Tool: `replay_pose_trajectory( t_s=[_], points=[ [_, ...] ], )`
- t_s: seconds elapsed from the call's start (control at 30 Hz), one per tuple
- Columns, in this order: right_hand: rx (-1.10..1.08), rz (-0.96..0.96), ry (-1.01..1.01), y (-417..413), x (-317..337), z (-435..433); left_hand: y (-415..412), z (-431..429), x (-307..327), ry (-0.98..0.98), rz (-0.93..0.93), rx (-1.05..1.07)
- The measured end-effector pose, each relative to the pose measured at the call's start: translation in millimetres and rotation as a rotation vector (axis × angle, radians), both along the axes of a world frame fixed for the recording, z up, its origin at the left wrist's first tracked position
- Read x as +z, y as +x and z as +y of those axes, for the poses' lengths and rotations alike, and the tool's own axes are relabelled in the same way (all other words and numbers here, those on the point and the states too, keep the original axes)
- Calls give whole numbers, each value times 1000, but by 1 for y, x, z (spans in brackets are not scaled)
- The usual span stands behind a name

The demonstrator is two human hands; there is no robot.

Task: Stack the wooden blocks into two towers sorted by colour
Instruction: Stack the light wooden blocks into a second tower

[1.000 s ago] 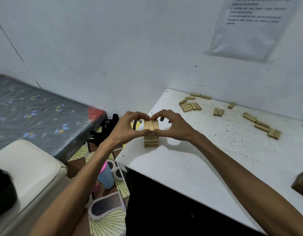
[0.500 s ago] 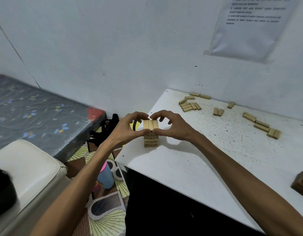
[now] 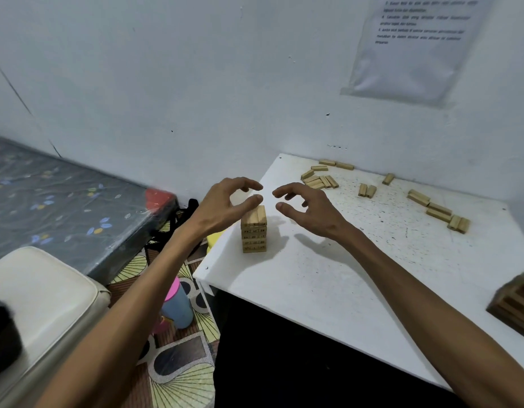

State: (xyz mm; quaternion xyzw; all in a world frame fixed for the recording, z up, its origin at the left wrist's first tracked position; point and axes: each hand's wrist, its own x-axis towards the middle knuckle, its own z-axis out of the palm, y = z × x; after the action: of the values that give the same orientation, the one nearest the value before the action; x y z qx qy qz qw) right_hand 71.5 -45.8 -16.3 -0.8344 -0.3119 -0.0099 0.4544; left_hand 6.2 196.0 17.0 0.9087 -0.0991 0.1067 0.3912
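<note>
Hovering at either side of the tower's top, the left hand [image 3: 222,204] and the right hand [image 3: 311,210] hold nothing. Each has its fingers loosely curled, with thumb and fingertips apart. The left thumb lies just beside the top layer at its left edge; whether it touches the wood cannot be told. The right hand is clear of the tower, with a gap between them.

The tower of pale blocks [image 3: 254,231] stands upright on the white worktop [image 3: 328,284], close to the left edge and nearer the near-left corner. It is several layers high, with numbers printed on the block ends.

Loose pale blocks lie flat along the far edge:
- a cluster [image 3: 318,180] by the far-left corner
- a pair [image 3: 367,190] side by side
- a single block [image 3: 388,178] near the wall
- a ragged row [image 3: 437,210] running toward the far-right corner

At the right edge sits a darker wooden stack [image 3: 517,304], blurred and cut off by the frame.

A printed sheet [image 3: 417,45] hangs on the wall above. Left of the worktop are a mattress [image 3: 63,201], a cream cushion [image 3: 40,295], and a blue bottle with a pink lid [image 3: 178,304] on a patterned floor mat [image 3: 181,372].
</note>
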Motion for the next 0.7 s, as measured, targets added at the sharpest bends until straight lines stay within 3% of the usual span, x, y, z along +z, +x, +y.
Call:
replay_pose_trajectory(
  t_s=[0.33, 0.7],
  points=[
    [-203, -82, -102, -2, 8, -62, 24, -69, 29, 234, -87, -137],
    [-415, -90, -312, -19, 17, -152, 57, -148, -1, 256, -7, -257]
  ],
)
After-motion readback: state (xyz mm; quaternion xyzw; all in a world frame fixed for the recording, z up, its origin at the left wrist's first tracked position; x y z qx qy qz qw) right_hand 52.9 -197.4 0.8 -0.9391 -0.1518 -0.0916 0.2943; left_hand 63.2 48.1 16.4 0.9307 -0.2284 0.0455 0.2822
